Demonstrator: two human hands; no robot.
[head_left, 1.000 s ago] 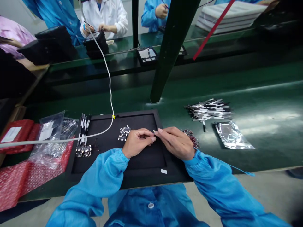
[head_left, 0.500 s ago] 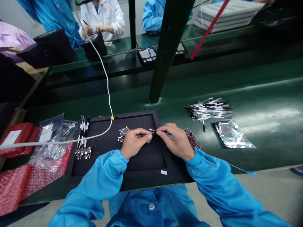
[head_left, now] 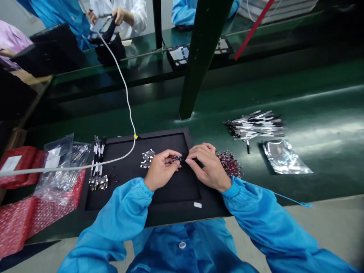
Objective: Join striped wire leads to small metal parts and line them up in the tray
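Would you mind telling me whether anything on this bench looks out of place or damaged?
Nothing looks clearly damaged. One dark strip pokes out from the near side of the strip pile, askew from the rest. The white cable also looks odd, crossing the view of the black tray; I cannot tell whether it touches.

The workbench top [head_left: 321,110] is smooth and glossy; the tray [head_left: 176,189], matt. The silver pouch [head_left: 286,157] is crinkled, shiny metallic film. Bubble wrap [head_left: 42,214]: translucent plastic, bumpy. Clear bag [head_left: 66,146]: glossy plastic. Sleeve [head_left: 122,212]: creased cloth. Cable [head_left: 130,110]: smooth, plastic-like sheath.
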